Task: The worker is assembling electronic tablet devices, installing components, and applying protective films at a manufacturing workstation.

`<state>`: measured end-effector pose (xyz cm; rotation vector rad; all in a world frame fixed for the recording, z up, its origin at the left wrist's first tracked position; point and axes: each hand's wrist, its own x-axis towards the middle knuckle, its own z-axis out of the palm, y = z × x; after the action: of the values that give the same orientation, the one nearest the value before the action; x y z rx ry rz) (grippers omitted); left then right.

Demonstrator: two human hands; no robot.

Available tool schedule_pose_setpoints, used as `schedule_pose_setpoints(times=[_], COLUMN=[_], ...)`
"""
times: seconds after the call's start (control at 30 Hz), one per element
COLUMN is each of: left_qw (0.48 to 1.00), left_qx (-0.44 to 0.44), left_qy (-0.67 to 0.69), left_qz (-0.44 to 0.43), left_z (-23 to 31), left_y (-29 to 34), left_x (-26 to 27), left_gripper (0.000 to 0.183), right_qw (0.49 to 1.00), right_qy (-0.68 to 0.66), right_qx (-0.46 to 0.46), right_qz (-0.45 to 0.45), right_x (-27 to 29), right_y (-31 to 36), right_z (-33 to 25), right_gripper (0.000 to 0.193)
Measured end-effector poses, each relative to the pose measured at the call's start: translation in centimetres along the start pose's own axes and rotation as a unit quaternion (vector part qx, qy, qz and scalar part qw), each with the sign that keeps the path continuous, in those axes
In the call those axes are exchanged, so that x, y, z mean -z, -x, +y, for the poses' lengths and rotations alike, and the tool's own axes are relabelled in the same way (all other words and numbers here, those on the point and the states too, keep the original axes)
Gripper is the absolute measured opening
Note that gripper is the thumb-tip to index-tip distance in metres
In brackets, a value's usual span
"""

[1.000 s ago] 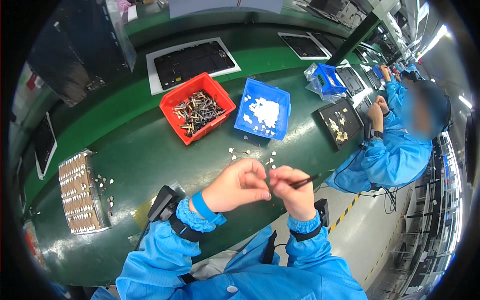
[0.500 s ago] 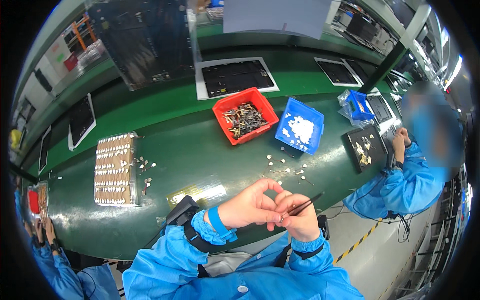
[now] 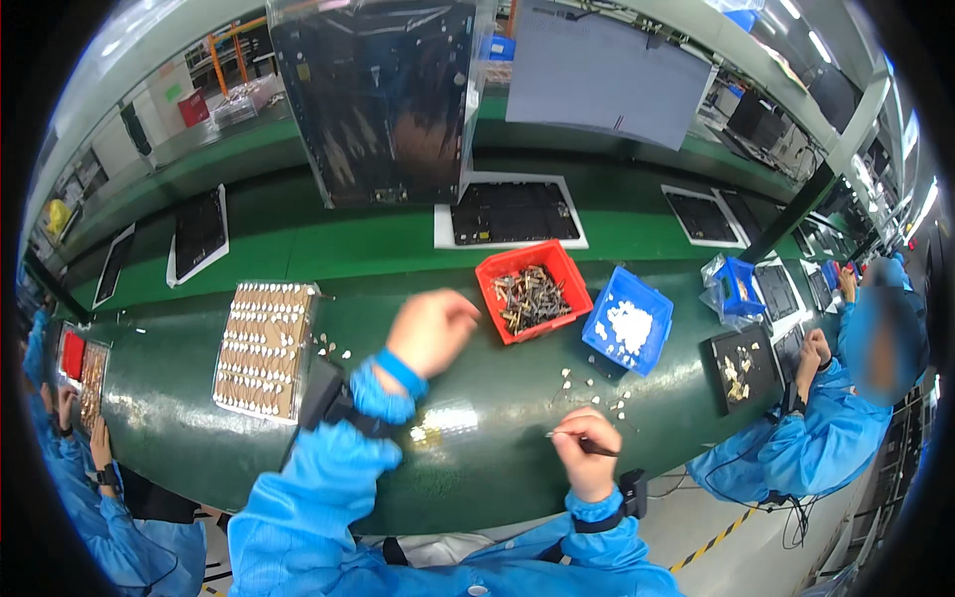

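My left hand, with a blue band at the wrist, hovers over the green table just left of a red bin of small dark and brass-coloured parts. Its fingers are loosely bent and apart, somewhat blurred, and nothing shows in them. Lower right, my right hand is closed round dark tweezers, whose tip points left. Several small white-headed pieces with thin leads lie on the table just beyond that hand. A blue bin of white pieces stands right of the red one.
A clear tray with rows of white-headed pieces lies at left. Dark panels, one on a white board, line the back. A large dark panel stands behind. At right a co-worker works beside a black tray; other hands show far left.
My hands, together before, have parted: the left moved up and left toward the red bin, the right stayed low with the tweezers. The view has shifted, so the table sits lower.
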<state>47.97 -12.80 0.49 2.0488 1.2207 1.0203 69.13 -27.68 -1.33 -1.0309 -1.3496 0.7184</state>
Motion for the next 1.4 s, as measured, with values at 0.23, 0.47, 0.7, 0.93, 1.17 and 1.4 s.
schedule_pose_setpoints(times=[0.23,0.47,0.7,0.93,1.17,1.4], left_qw=[0.922,0.928,0.725,0.697,0.642,0.647], left_qx=[-0.045,-0.001,0.280,0.328,0.096,0.044], left_qy=[-0.382,-0.366,0.588,0.431,0.493,0.371], left_qz=[0.036,0.072,0.224,0.470,0.579,0.664], left_z=[-12.5,-11.2,-11.8,-6.1,-5.0,0.0], left_y=[-9.8,-10.6,-10.6,-10.7,-4.5,4.0], left_x=[0.5,0.2,1.4,0.4,5.7,11.2], left_gripper=[0.011,0.015,0.029,0.073,0.022,0.026], right_qw=[0.987,0.988,0.989,0.988,0.992,0.989], right_qy=[0.145,0.144,0.143,0.149,0.120,0.133], right_qx=[0.073,0.055,0.041,0.042,0.033,0.058], right_qz=[0.006,0.013,0.019,0.023,0.016,0.016], right_x=[-2.4,-2.0,-2.2,-1.6,-2.7,-1.9], right_y=[0.9,0.7,0.8,0.9,0.7,0.8], right_z=[2.0,2.3,2.4,3.1,3.1,4.1], right_gripper=[0.010,0.012,0.011,0.010,0.008,0.008])
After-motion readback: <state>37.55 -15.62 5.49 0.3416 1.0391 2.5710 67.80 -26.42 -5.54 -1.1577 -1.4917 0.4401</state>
